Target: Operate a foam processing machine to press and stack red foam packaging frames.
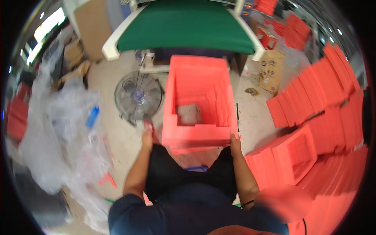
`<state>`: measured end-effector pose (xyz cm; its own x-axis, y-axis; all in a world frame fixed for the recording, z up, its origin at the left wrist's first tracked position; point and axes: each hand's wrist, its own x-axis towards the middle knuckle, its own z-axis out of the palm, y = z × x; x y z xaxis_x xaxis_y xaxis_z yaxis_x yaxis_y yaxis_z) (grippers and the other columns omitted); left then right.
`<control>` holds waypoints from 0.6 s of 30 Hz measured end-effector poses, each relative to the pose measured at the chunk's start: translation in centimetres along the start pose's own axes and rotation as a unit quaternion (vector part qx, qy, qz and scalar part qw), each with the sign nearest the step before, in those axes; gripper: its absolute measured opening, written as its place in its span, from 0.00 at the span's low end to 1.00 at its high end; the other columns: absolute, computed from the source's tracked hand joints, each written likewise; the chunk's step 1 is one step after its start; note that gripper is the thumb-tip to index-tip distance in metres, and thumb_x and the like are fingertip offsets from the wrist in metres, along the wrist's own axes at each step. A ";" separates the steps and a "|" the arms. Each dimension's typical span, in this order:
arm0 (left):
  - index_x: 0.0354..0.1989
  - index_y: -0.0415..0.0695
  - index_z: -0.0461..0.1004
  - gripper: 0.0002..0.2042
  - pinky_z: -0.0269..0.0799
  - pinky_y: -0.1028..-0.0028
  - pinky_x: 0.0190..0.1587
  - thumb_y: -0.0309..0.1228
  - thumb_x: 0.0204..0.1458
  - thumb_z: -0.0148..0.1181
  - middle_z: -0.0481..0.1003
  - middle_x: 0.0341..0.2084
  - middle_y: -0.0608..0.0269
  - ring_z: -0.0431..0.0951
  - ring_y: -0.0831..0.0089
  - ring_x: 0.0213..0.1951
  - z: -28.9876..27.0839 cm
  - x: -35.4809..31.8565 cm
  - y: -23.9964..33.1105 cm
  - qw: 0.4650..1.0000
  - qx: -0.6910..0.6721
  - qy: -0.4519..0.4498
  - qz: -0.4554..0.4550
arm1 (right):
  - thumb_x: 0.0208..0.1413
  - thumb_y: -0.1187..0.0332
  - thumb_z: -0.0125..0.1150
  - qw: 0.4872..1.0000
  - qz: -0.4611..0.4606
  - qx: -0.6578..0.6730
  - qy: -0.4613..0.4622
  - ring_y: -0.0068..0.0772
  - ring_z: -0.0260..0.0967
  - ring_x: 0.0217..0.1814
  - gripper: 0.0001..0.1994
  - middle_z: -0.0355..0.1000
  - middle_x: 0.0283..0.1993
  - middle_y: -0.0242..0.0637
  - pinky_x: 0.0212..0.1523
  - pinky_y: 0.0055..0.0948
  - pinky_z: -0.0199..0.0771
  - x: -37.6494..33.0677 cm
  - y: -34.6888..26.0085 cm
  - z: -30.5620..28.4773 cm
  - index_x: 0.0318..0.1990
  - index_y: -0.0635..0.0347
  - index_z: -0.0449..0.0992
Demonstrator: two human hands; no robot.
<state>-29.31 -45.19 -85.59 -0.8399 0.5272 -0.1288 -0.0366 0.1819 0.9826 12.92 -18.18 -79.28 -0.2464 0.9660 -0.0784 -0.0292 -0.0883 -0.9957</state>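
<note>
A stack of red foam frames (196, 135) stands upright in front of me, with a deep rectangular opening and stepped inner walls. At its near right corner is my right hand (235, 145), closed on the edge with the thumb up and the other fingers mostly hidden. My left hand (147, 139) is left of the stack, apart from it. Its fingers look closed around a small reddish thing (148, 125) that is too blurred to name. Below the near edge of the stack, a blue strip (196, 169) shows between my legs.
A floor fan (138, 96) stands left of the stack, below a green-topped conveyor (186, 27). Clear plastic sheeting (70, 129) with a blue object (92, 117) on it heaps at the left. More red foam frames (313, 92) pile up at the right, near a brown bag (272, 70).
</note>
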 end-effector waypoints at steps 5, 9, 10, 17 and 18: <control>0.43 0.45 0.80 0.33 0.70 0.61 0.45 0.62 0.63 0.35 0.78 0.38 0.60 0.74 0.65 0.40 -5.0 6.4 -5.1 0.949 -0.137 0.094 -0.270 | 0.63 0.44 0.57 0.999 0.041 -0.005 0.016 0.33 0.74 0.42 0.26 0.75 0.41 0.35 0.44 0.37 0.77 0.5 -0.1 -2.0 0.49 0.62 0.75; 0.46 0.47 0.80 0.39 0.64 0.63 0.43 0.68 0.61 0.30 0.76 0.38 0.62 0.67 0.67 0.36 -11.3 5.9 -13.5 0.944 0.017 0.005 -0.330 | 0.66 0.48 0.55 0.991 0.127 0.034 -0.022 0.35 0.69 0.59 0.28 0.71 0.59 0.39 0.61 0.37 0.68 -0.1 -1.5 1.0 0.61 0.63 0.68; 0.45 0.47 0.80 0.39 0.63 0.63 0.42 0.68 0.61 0.30 0.76 0.38 0.62 0.67 0.68 0.36 -9.5 6.4 -14.8 0.936 -0.021 -0.011 -0.350 | 0.66 0.48 0.55 0.992 0.124 0.013 -0.016 0.35 0.69 0.59 0.28 0.71 0.59 0.39 0.61 0.37 0.68 0.1 -1.0 -0.9 0.61 0.63 0.68; 0.42 0.45 0.80 0.28 0.71 0.54 0.53 0.56 0.61 0.41 0.80 0.41 0.45 0.78 0.50 0.50 -9.3 10.1 -21.1 0.939 0.244 -0.041 -0.240 | 0.64 0.40 0.52 0.990 0.138 -0.023 -0.016 0.38 0.66 0.60 0.34 0.69 0.61 0.37 0.59 0.45 0.68 -0.3 -1.0 0.6 0.65 0.56 0.63; 0.45 0.46 0.80 0.26 0.69 0.53 0.57 0.53 0.61 0.42 0.79 0.47 0.44 0.77 0.49 0.53 -7.9 10.7 -21.1 0.929 0.310 -0.082 -0.186 | 0.64 0.40 0.52 0.990 0.137 -0.040 -0.008 0.38 0.66 0.60 0.34 0.69 0.61 0.37 0.59 0.45 0.68 -0.3 -1.1 -0.2 0.65 0.56 0.63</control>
<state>-41.74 -49.94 -106.66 -0.7363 0.4422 -0.5122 0.0537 0.7928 0.6072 13.24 -18.33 -78.21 -0.2489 0.9044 -0.3466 0.1180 -0.3269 -0.9377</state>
